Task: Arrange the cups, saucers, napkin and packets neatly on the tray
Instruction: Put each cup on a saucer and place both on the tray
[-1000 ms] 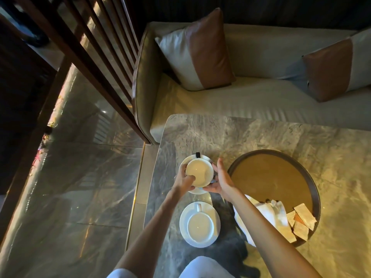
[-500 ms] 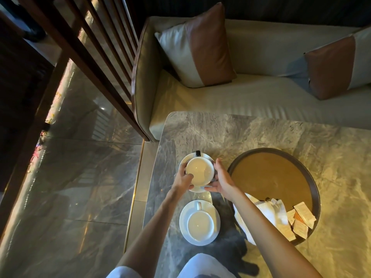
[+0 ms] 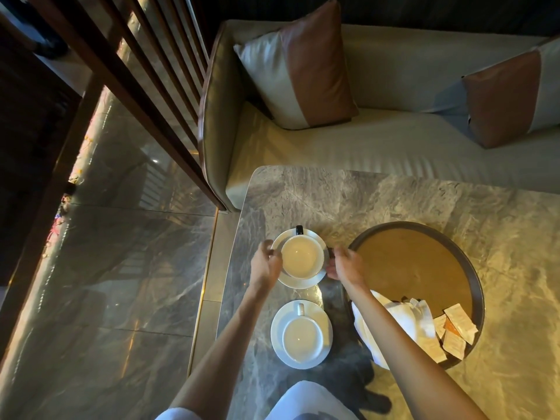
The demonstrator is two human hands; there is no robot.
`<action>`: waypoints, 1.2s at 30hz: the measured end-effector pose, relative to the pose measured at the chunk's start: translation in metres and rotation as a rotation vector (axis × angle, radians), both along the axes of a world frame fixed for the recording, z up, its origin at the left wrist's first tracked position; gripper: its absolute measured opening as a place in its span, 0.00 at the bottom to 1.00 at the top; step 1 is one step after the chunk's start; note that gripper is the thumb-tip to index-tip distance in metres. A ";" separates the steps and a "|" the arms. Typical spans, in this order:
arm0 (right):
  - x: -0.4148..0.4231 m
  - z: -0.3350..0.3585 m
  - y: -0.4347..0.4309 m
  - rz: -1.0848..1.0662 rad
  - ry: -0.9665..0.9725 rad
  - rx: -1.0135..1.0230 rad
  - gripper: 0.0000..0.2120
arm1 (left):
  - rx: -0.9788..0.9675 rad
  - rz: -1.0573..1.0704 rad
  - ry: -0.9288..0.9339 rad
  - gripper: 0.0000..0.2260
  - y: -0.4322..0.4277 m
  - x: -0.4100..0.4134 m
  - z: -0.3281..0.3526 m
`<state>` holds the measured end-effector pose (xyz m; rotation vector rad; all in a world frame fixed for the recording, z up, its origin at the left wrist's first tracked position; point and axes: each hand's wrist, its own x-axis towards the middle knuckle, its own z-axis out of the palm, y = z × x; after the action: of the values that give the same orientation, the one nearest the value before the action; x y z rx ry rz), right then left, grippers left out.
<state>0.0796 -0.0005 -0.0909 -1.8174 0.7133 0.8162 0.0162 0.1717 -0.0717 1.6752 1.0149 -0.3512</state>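
Note:
Two white cups on white saucers stand on the marble table, left of a round dark-rimmed tray (image 3: 394, 226). The far cup (image 3: 303, 256) sits on the far saucer (image 3: 301, 282), with a small black piece at its far edge. My left hand (image 3: 266, 263) grips that saucer's left rim and my right hand (image 3: 345, 266) its right rim. The near cup (image 3: 301, 335) rests on the near saucer (image 3: 278, 344), untouched, its handle pointing away. A crumpled white napkin (image 3: 407, 319) and several packets (image 3: 454, 327) lie at the tray's near edge, partly hidden by my right forearm.
The marble table (image 3: 348, 195) has a rounded left edge, with polished floor (image 3: 121, 283) below it. A beige sofa (image 3: 394, 147) with two brown-and-white cushions runs behind the table. Slanted wooden slats (image 3: 121, 71) stand at the upper left.
Both hands have slid outward from the far cup's sides to the saucer's rim. The cup and saucer stay in about the same spot.

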 end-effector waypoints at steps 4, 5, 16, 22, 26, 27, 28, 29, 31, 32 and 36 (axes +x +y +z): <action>0.001 -0.008 -0.012 0.222 -0.200 -0.219 0.12 | 0.215 0.006 0.032 0.08 0.018 -0.001 -0.009; 0.001 -0.010 -0.013 0.280 -0.206 -0.257 0.12 | 0.231 -0.032 0.062 0.09 0.020 -0.001 -0.012; -0.002 -0.030 -0.003 0.210 -0.082 -0.121 0.11 | -0.032 0.094 0.165 0.12 0.007 -0.011 -0.038; 0.002 -0.029 -0.005 0.164 -0.025 -0.073 0.12 | -0.062 0.218 0.127 0.10 0.006 -0.013 -0.039; 0.003 -0.027 -0.010 0.146 0.002 -0.044 0.13 | -0.017 0.199 0.122 0.10 0.003 -0.012 -0.034; 0.003 -0.026 -0.012 0.136 0.001 -0.041 0.13 | -0.012 0.196 0.124 0.11 0.002 -0.011 -0.033; 0.002 -0.025 -0.014 0.124 -0.003 -0.036 0.13 | -0.011 0.196 0.125 0.11 0.000 -0.010 -0.031; 0.002 -0.024 -0.016 0.114 -0.008 -0.029 0.13 | -0.012 0.198 0.121 0.12 -0.001 -0.009 -0.030; 0.005 -0.020 -0.021 0.093 -0.022 -0.014 0.12 | -0.001 0.190 0.096 0.14 -0.006 -0.006 -0.025; 0.006 -0.017 -0.025 0.086 -0.030 -0.007 0.12 | 0.007 0.179 0.079 0.15 -0.010 -0.004 -0.022; 0.017 -0.005 -0.048 0.074 -0.066 0.023 0.12 | 0.014 0.120 0.028 0.13 -0.029 0.007 -0.007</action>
<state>0.0965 -0.0489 -0.0962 -1.8501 0.5946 0.8062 0.0231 0.1432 -0.0783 1.6170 1.1353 -0.2902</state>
